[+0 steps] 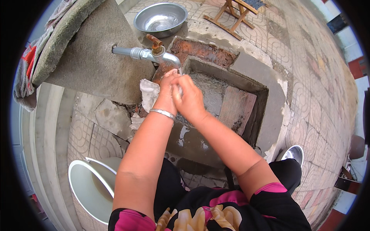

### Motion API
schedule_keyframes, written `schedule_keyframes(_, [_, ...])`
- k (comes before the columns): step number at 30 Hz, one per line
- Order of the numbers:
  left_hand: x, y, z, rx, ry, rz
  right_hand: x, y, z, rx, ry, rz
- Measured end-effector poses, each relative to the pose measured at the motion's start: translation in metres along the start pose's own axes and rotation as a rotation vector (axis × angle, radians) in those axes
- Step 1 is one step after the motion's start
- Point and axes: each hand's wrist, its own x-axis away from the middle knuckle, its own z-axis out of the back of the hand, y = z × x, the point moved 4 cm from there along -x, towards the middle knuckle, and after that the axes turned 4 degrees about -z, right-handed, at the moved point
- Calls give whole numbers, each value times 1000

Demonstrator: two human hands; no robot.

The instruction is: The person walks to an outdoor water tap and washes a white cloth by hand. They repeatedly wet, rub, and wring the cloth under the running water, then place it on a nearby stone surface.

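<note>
My left hand (167, 93), with a silver bangle (163, 113) at its wrist, is under the spout of a metal water tap (166, 57) with a rusty handle. Across it lies my right hand (189, 98), its fingers bent and slightly blurred against the left hand and wrist. Something whitish shows between them, too hidden to name. A wet white cloth (149, 93) is just left of my left hand, and whether a hand holds it I cannot tell. Below the hands, water stirs in a sunken concrete basin (250, 79), where a ribbed mat (237, 108) lies.
A steel bowl (160, 20) stands beyond the tap, near a wooden folding stool (222, 26). At my lower left is a pale bucket (83, 184); another metal vessel (293, 154) is by my right knee. Cloths (24, 83) hang over the concrete slab's edge (57, 52).
</note>
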Motion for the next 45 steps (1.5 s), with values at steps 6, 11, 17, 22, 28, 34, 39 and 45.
schedule_keyframes(6, [12,-28,-63,-122,302,95,-49,86,29,-55,205,-362])
schedule_keyframes(11, [-11,10,23,138,-56,6,0,-24,-3,-2,-55,114])
schedule_keyframes(17, [8,-19,-65,-139,373,167,-73,87,21,44,176,-296])
schedule_keyframes(22, [-7,21,10,47,168,-68,-19,0,-12,-61,-43,-102])
schedule_keyframes(28, [1,-13,-57,-107,355,12,-67,95,15,-6,148,-377])
schedule_keyframes(34, [-5,14,2,-30,207,-44,-14,8,-9,-99,43,-145])
schedule_keyframes(39, [-2,-18,-39,-105,381,-26,-52,81,9,-91,125,-386])
schedule_keyframes(45, [-13,8,0,-7,163,-40,-25,12,-5,-30,24,-141])
